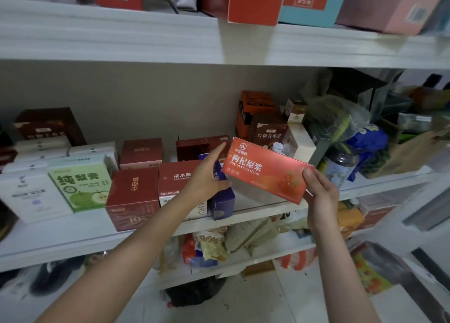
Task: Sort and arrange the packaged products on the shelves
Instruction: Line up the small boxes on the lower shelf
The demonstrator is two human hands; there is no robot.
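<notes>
Red box (265, 174) gripped by right hand (321, 196), left hand (207, 179) touching it.

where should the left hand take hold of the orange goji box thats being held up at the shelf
Take the orange goji box by its free left short end, coming in from the left. It is long and flat and slopes down to the right. The right hand already pinches the right end, thumb on the front. The left hand is open right beside the left end, in front of the purple box.
</notes>
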